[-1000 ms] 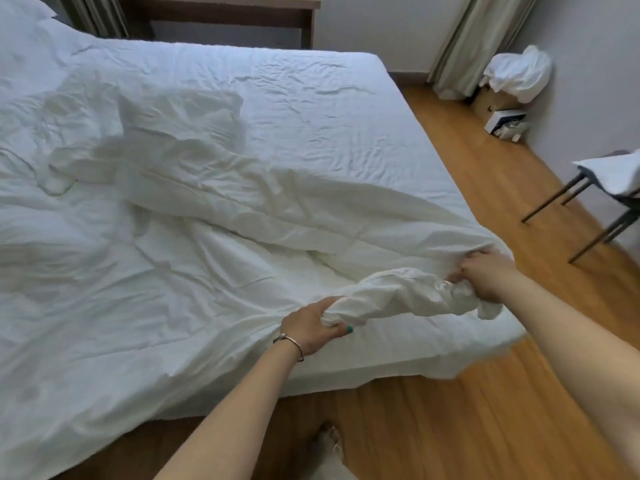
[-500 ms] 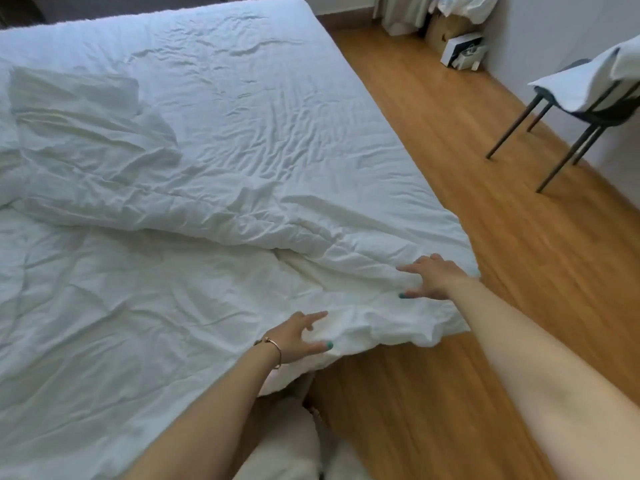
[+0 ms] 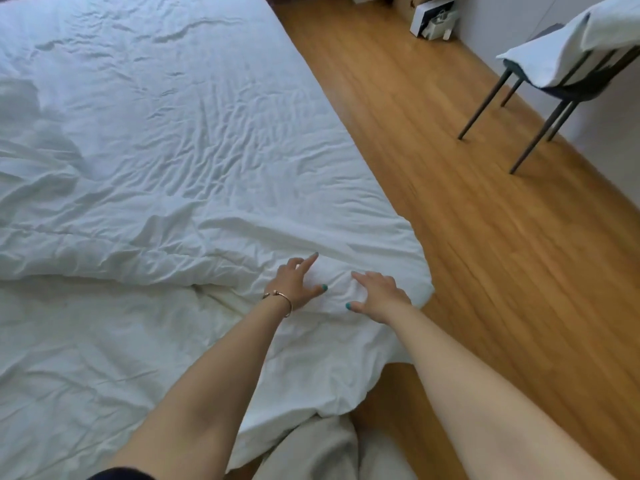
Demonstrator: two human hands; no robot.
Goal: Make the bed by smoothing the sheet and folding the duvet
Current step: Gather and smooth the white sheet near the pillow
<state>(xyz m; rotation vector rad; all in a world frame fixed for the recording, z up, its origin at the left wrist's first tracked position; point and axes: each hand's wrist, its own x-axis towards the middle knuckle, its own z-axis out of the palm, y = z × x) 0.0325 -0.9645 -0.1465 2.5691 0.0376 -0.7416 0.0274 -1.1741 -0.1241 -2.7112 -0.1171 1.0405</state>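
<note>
A white duvet [image 3: 145,237] lies folded across the bed, its thick folded edge running from the left side to the bed's near right corner. Wrinkled white sheet [image 3: 86,358] shows below that edge. My left hand [image 3: 296,284], with a bracelet on the wrist, lies flat with spread fingers on the duvet's corner. My right hand [image 3: 375,294] presses flat on the same corner, a hand's width to the right. Neither hand holds any cloth.
Wooden floor [image 3: 485,237] runs along the bed's right side. A dark-legged chair [image 3: 554,91] draped with white cloth stands at the right wall. A white box [image 3: 433,17] sits on the floor at the top. My legs show at the bottom edge.
Both hands have let go of the bunched duvet corner and laid it on the bed. They have since moved closer together, flat on the corner.
</note>
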